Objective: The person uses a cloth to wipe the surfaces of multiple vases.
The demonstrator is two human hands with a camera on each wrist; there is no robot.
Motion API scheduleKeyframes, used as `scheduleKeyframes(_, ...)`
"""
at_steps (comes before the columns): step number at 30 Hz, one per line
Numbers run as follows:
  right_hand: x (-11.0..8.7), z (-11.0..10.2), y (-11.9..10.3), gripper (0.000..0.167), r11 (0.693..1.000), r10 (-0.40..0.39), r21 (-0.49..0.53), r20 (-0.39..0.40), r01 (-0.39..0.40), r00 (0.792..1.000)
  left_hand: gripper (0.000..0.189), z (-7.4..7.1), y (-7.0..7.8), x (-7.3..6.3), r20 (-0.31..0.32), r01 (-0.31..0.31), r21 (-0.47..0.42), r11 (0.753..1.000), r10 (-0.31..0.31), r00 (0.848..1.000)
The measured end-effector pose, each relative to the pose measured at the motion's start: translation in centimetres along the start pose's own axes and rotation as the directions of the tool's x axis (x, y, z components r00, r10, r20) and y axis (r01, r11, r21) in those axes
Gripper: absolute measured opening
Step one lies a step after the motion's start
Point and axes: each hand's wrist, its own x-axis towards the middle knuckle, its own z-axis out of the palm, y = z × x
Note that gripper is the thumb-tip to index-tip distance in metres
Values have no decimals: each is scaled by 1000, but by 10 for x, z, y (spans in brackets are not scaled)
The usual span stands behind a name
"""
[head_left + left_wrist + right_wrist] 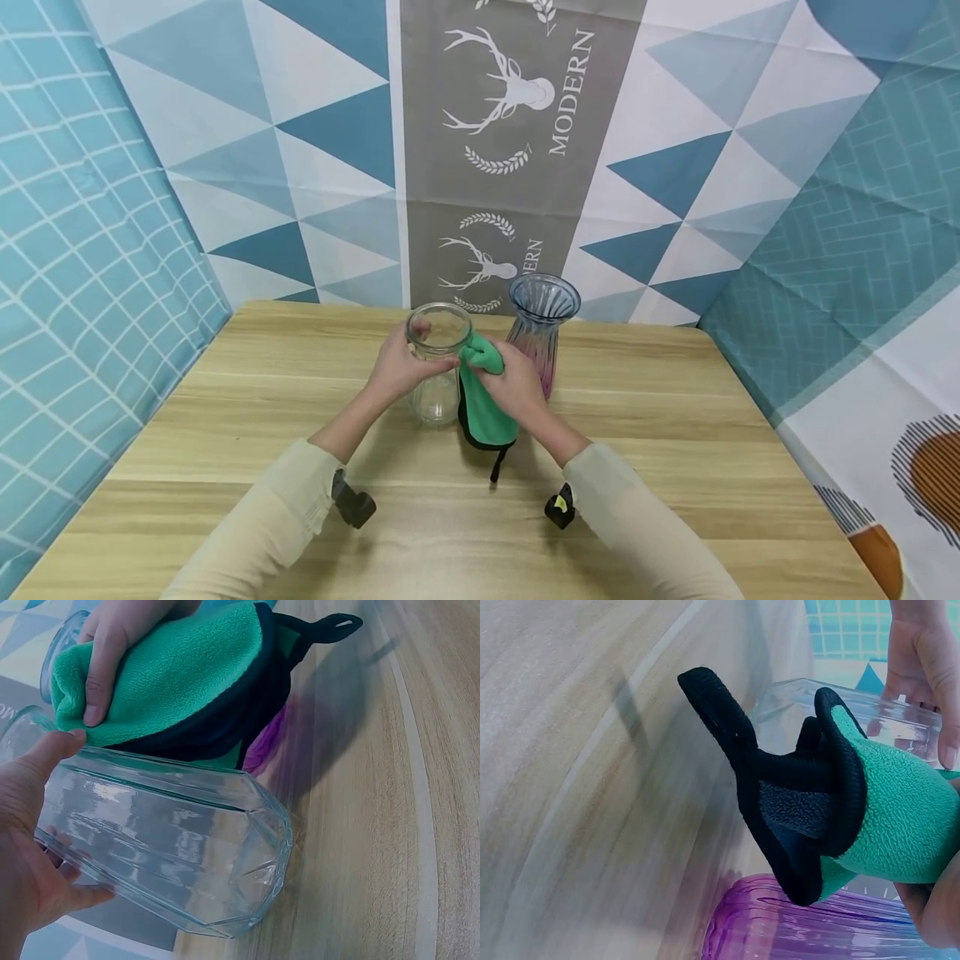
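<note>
A clear glass vase (438, 392) with a round rim and faceted sides is gripped near its top by my left hand (400, 364), thumb on the near side and fingers behind. My right hand (517, 383) holds a green cloth (489, 408) with dark edging and a hanging loop, bunched at the vase's rim. The cloth's lower part droops beside the vase, its loop (334, 628) sticking out in the left wrist view. Behind the right hand stands a ribbed glass vase (545, 300), blue at the top and pink-purple lower down, partly hidden by that hand.
The wooden table (645, 467) runs back to a patterned wall cloth (330, 150) with triangles and deer heads. Blue tile-patterned cloth (82, 250) hangs at the left. Dark wrist camera mounts (352, 502) sit at both cuffs.
</note>
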Motion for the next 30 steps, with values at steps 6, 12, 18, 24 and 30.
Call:
scheduleKeyframes(6, 2, -3, -2, 37, 1000, 12, -11, 29, -11, 1000, 73, -1, 0, 1, 14, 11, -15, 1000, -10, 1000)
scheduleKeyframes(12, 2, -5, -3, 39, 999, 43, -29, 70, -41, 997, 72, -1, -1, 1, 30, 20, -20, 1000, -19, 999)
scheduleKeyframes(18, 1, -4, -1, 37, 997, 40, -67, 94, -34, 995, 72, -1, -1, 1, 37, 9, -38, 999, -8, 999)
scheduleKeyframes(24, 0, -3, 2, 38, 995, 30, -95, 106, -20, 994, 73, -1, 0, 2, 47, 15, -35, 999, -13, 999)
scheduleKeyframes(30, -7, -1, 6, 39, 994, 50, -107, 144, -35, 988, 74, -1, 0, 1, 54, 20, -41, 999, -17, 998)
